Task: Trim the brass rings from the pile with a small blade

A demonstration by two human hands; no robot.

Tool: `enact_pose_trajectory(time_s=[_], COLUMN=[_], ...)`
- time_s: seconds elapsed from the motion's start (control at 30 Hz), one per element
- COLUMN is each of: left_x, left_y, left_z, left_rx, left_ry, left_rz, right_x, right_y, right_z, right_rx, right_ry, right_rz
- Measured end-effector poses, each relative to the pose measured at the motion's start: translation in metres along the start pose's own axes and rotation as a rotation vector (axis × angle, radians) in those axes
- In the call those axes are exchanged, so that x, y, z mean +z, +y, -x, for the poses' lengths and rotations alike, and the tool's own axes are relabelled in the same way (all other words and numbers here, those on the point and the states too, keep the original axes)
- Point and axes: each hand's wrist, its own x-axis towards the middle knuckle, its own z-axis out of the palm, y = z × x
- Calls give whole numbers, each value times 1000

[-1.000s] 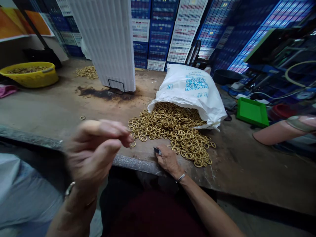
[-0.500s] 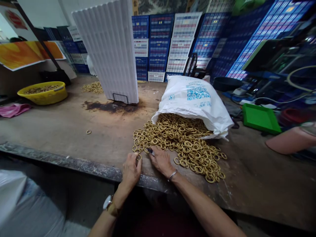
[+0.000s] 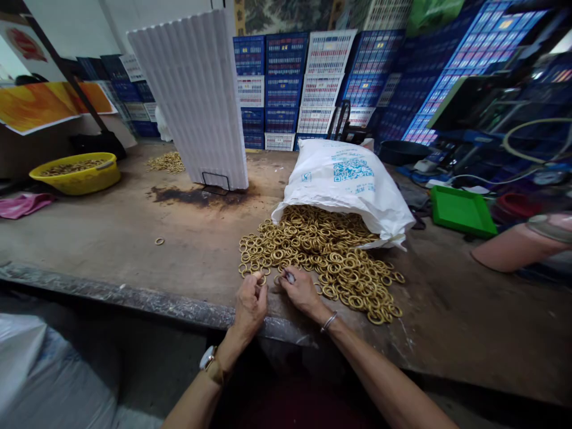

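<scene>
Right by the table's front edge, the left hand had thumb and fingers pinched on a partly covered ring! The right hand curled tight round a small tool, mostly hidden. Beyond, the ring pile vanished inside the white sack; rightward, a pink cylinder was cut off.

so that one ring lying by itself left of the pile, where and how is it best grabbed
Probably by its outer rim, pinched across opposite sides, coming down from above on the near side. The loose ring lies flat on the table, apart from the pile of rings, so its whole rim looks free.
</scene>
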Motion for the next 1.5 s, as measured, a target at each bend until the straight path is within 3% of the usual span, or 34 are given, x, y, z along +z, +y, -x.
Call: enact_pose_trajectory(time_s=[0.1, 0.2, 0.33, 0.5, 0.73, 0.87, 1.07, 1.17, 1.27, 1.37, 1.5], left_x=[1, 1, 1, 6, 9, 5, -1, -3, -3, -4, -4], left_y=[14, 30, 46, 53, 64, 69, 67, 68, 70, 71, 71], left_z=[10, 17, 20, 26, 28, 28, 34, 36, 35, 32, 30], left_rx=[50, 77, 90, -134, -469, -629, -672, -698, -741, -757, -751], left_ry=[-62, -156, -326, -384, -389, -446, -602, -580, -503, -441, -425], left_rz=[125, 211, 353, 463, 668, 775, 918, 981, 1054, 1066, 1050], right_x=[-15, -29, -43, -46, -43, -39, -35, -37, -41, -43, -39], right_y=[3, 4, -1, -7, -4, 0, 2, 2, 2, 4, 10], right_z=[11, 26, 44, 53, 57, 58, 57, 58, 62, 70, 79], right_rx=[156, 354, 476, 493, 265, 293, 327, 303, 152, -63, -165], right_ry=[-42, -161, -264, -280, -154, -140, -133, -116, -59, -99, -156], right_rz=[-302, -579, -758, -761, -527, -548, -549, -493, -292, -24, 168])
